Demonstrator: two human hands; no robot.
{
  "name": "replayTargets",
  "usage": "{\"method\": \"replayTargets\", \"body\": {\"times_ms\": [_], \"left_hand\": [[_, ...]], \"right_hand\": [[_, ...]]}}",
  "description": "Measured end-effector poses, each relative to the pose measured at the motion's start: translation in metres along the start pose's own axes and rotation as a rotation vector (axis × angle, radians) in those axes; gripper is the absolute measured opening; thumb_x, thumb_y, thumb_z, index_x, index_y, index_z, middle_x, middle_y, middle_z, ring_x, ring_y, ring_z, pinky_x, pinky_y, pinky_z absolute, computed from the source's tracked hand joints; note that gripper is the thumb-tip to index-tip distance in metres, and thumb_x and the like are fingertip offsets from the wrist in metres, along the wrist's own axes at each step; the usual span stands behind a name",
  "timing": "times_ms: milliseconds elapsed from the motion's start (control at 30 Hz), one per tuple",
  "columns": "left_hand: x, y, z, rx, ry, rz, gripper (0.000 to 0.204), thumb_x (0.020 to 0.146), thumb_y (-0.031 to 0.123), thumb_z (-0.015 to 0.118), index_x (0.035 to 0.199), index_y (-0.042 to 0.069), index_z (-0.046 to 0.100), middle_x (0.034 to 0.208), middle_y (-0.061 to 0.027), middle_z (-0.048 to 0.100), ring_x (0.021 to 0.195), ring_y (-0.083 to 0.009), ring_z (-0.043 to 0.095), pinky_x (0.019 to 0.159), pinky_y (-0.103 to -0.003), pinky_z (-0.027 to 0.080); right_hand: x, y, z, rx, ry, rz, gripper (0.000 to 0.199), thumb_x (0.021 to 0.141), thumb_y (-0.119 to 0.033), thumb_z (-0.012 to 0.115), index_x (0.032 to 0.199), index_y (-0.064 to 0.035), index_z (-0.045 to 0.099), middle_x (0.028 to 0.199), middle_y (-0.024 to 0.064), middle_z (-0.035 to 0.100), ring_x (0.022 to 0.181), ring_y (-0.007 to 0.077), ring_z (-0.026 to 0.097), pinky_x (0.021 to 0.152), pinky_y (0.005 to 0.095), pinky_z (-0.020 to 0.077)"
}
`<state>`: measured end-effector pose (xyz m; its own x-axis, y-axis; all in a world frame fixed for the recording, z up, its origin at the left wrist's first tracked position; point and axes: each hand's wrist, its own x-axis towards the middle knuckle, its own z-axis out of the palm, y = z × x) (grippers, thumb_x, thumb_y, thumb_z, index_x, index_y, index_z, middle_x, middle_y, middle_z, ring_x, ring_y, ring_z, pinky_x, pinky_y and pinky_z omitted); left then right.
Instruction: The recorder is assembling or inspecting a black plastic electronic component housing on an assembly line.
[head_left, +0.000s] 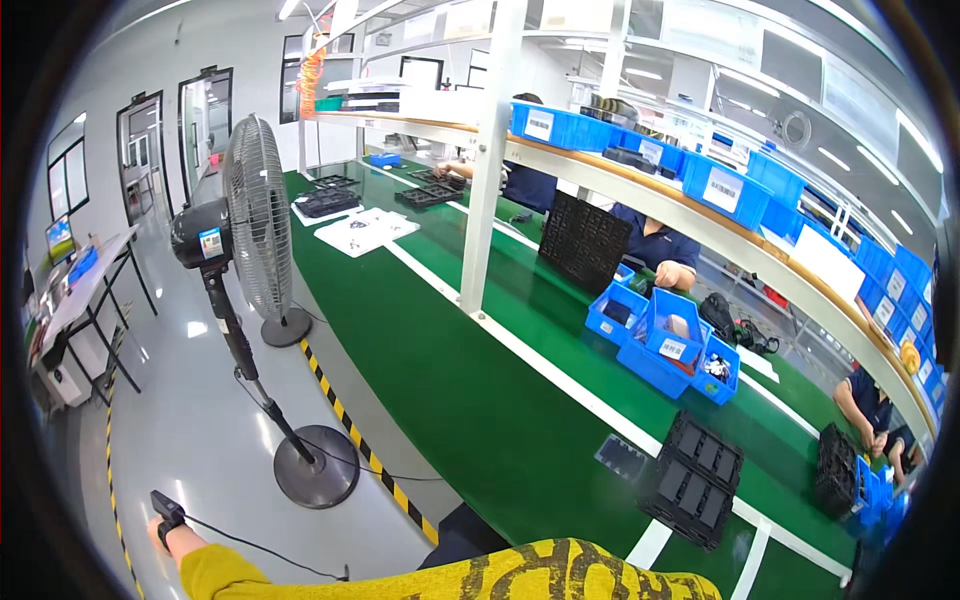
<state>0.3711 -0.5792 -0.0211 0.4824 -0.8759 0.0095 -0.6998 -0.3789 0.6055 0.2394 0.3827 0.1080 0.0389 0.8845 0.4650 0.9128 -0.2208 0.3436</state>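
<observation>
My left hand [155,534] reaches out at the lower left, above the grey floor. Little of it shows past the black strap and the small black device [167,507] worn at the wrist, so its fingers cannot be made out. From the device a thin black cable runs along my yellow sleeve [480,580]. My right hand is outside the picture. Nearest to my left hand stands a black pedestal fan [258,215] with its round base [315,467] on the floor.
A green workbench [440,400] carries black trays [692,478], blue bins [655,365] and a clear flat case [621,456]. Above it runs a shelf [700,205] with more blue bins. Several people work across the bench. Yellow-black tape [345,425] and a fan cable cross the floor.
</observation>
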Motion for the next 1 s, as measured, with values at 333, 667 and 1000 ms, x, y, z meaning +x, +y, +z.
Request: {"method": "replayTargets", "body": {"times_ms": [333, 667, 1000], "left_hand": [[0.008, 0.068, -0.024, 0.025, 0.038, 0.174, 0.030, 0.075, 0.018, 0.048, 0.087, -0.007, 0.059, 0.094, -0.0182, 0.060, 0.083, -0.0280, 0.059, 0.071, -0.038, 0.045], [-0.011, 0.178, -0.029, -0.073, 0.033, 0.380, 0.029, 0.074, 0.019, 0.049, 0.086, -0.006, 0.059, 0.091, -0.0178, 0.061, 0.081, -0.0279, 0.060, 0.069, -0.038, 0.046], [-0.017, 0.191, -0.011, -0.060, -0.009, 0.462, 0.028, 0.073, 0.019, 0.050, 0.085, -0.005, 0.060, 0.088, -0.0173, 0.061, 0.078, -0.0278, 0.060, 0.067, -0.038, 0.047]], "right_hand": [[-0.020, 0.015, 0.015, -0.358, -0.014, 0.086, 0.017, 0.083, -0.021, 0.045, 0.100, -0.0216, 0.044, 0.100, 0.0055, 0.043, 0.086, 0.0219, 0.044, 0.075, 0.0344, 0.0336], [-0.055, 0.040, 0.060, -0.664, -0.129, 0.191, 0.013, 0.083, -0.018, 0.045, 0.095, -0.0203, 0.042, 0.094, 0.0044, 0.041, 0.080, 0.0201, 0.042, 0.070, 0.0327, 0.0329], [-0.051, 0.063, 0.063, -0.970, -0.083, 0.276, 0.010, 0.083, -0.015, 0.045, 0.090, -0.0190, 0.041, 0.088, 0.0033, 0.039, 0.075, 0.0183, 0.040, 0.066, 0.0309, 0.0322]]}}
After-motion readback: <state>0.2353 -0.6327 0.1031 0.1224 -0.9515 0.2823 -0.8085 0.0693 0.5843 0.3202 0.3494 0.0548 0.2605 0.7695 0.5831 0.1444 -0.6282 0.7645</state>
